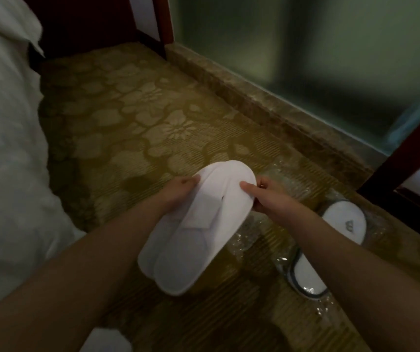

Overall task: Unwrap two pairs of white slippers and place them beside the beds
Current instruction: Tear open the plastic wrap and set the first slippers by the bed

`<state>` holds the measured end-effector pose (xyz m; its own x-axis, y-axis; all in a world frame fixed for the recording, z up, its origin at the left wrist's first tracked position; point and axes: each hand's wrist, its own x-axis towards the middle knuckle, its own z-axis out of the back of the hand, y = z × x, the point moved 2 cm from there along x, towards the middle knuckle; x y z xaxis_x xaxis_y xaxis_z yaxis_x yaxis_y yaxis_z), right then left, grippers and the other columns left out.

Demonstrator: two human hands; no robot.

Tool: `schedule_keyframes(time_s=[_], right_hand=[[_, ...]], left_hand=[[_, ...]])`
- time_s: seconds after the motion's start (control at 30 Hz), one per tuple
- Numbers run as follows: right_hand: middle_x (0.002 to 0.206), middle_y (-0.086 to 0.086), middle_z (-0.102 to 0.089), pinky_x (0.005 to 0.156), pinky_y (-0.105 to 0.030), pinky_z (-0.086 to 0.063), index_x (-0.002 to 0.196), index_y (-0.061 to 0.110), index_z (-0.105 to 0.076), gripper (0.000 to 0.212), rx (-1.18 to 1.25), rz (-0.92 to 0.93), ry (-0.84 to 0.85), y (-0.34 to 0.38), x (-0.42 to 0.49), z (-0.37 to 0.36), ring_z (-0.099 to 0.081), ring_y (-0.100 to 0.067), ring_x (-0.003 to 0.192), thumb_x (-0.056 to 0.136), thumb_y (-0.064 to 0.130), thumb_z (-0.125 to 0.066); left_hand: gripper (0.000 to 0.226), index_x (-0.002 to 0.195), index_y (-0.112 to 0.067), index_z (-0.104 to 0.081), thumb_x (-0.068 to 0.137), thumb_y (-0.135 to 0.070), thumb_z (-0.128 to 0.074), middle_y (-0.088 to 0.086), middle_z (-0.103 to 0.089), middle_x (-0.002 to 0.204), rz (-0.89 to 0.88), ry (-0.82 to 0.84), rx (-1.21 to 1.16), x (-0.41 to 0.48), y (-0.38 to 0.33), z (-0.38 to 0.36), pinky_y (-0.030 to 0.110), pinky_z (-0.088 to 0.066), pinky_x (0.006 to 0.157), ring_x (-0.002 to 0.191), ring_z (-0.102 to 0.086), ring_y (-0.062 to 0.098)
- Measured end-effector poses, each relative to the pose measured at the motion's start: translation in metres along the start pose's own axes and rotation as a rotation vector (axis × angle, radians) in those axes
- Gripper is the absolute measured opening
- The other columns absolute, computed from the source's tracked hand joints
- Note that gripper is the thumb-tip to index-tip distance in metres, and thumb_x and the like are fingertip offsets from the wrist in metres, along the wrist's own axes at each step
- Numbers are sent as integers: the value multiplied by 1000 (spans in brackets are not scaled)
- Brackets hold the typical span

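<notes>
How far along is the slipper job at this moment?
Done: one pair is out of its wrap; clear plastic lies on the carpet. In hand: left hand and right hand hold that pair, still stacked together. Left: setting it by the bed, then unwrapping the second pair.

Open carpet: we find free passage beside the bed. Right of it, wrapped slippers and loose plastic obstruct.
</notes>
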<state>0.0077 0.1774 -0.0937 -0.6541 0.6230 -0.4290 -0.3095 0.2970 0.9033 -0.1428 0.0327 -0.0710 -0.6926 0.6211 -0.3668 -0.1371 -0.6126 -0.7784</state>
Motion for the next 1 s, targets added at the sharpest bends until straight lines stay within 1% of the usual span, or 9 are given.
schedule_keyframes(time_s=[0.07,0.1,0.2,0.3,0.4,0.5,0.7,0.87,1.0], right_hand=[[93,-15,-57,58,-28,-55,99,6,-54,23,-26,-18,68,-8,0,-17,-58,-22,79,85,20,-66],[90,-13,-58,53,-26,-53,101,6,-55,23,-48,-16,88,-10,-1,-24,-58,-20,73,86,20,-65],[84,-8,-60,61,-33,-53,100,14,-50,19,-159,5,76,-17,0,-41,-58,-18,69,88,19,-63],[96,-14,-61,60,-33,-52,94,18,-52,11,-200,-10,86,-26,2,-52,-58,-22,74,88,16,-61],[110,-17,-56,45,-25,-50,98,17,-51,12,-189,-112,120,-41,0,-57,-58,-21,76,90,14,-58],[112,-15,-55,47,-24,-57,117,10,-46,26,-180,-222,179,-58,-7,-60,-60,-21,81,92,9,-54],[122,-14,-56,79,-39,-56,134,8,-42,44,-177,-364,252,-98,-15,-73,-62,-30,101,92,6,-54],[134,-18,-50,58,-29,-58,137,6,-39,46,-226,-490,318,-128,-28,-89,-57,-29,103,93,8,-53],[132,-17,-49,59,-30,-57,140,5,-35,50,-256,-548,341,-146,-39,-97,-56,-28,100,94,9,-52]], left_hand=[[31,99,-16,-63,98,-36,-39,0,-56,86,-35,-1,60,0,14,15,23,-37,66,89,-55,16],[27,92,-19,-61,98,-35,-40,-2,-51,81,-38,-5,72,0,19,19,21,-34,61,78,-50,10],[28,90,-15,-61,97,-33,-42,6,-54,89,-25,-43,83,2,38,36,27,-33,60,85,-47,16],[40,65,-14,-51,98,-32,-39,3,-47,68,-14,-118,128,3,56,52,27,-29,55,80,-41,18],[37,96,-2,-62,99,-29,-37,17,-57,93,32,-116,182,6,72,60,27,-30,65,86,-45,20],[41,119,5,-57,100,-24,-35,24,-58,122,65,-75,245,10,87,59,24,-30,77,101,-53,27],[40,123,2,-55,101,-23,-33,23,-55,129,101,-22,357,23,114,60,28,-34,81,111,-53,31],[41,128,-2,-50,101,-25,-29,21,-50,134,113,51,483,26,131,58,36,-37,97,121,-48,33],[36,122,-2,-49,100,-25,-33,23,-51,131,128,47,521,33,145,62,36,-38,90,118,-49,34]])
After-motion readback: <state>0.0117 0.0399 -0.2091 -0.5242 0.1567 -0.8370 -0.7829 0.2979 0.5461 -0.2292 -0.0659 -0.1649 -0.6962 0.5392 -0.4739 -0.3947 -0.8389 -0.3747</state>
